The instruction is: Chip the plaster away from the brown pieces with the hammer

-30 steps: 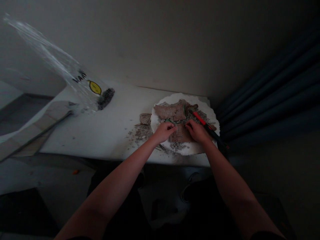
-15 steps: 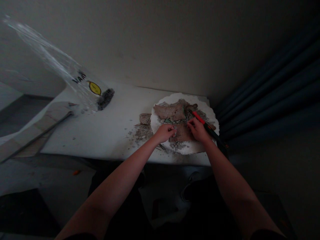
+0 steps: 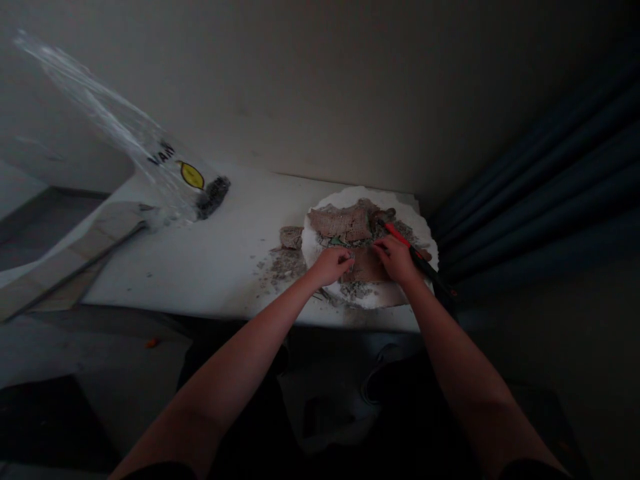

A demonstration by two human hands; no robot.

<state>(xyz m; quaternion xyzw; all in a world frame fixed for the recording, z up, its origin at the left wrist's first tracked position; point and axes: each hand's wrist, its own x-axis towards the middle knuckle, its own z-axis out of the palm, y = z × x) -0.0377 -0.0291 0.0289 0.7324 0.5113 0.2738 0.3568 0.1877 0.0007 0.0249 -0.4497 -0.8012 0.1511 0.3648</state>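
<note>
The left hand (image 3: 331, 267) has its fingertips pressed together and seems to pinch a thin, pale piece (image 3: 351, 259), which is too small and dark to recognise. The right hand (image 3: 396, 259) has bent fingers near the right part of a brown slab (image 3: 364, 268); I cannot tell whether these fingers are closed upon something. The slab lies under and between the two hands, on a white round mat (image 3: 313, 252) with an uneven edge. Behind it, on the same mat, lies a rough brown sheet (image 3: 345, 221), and a green bit (image 3: 337, 241) is between them. A red and black tool (image 3: 399, 235) rests at a slant, just beside the right hand. To the left of the mat, on the white table (image 3: 225, 260), there are a brown lump (image 3: 291, 237) and scattered crumbs (image 3: 285, 264). Farther left stands a clear bag (image 3: 165, 177) with a yellow print and dark contents at the bottom.
</note>
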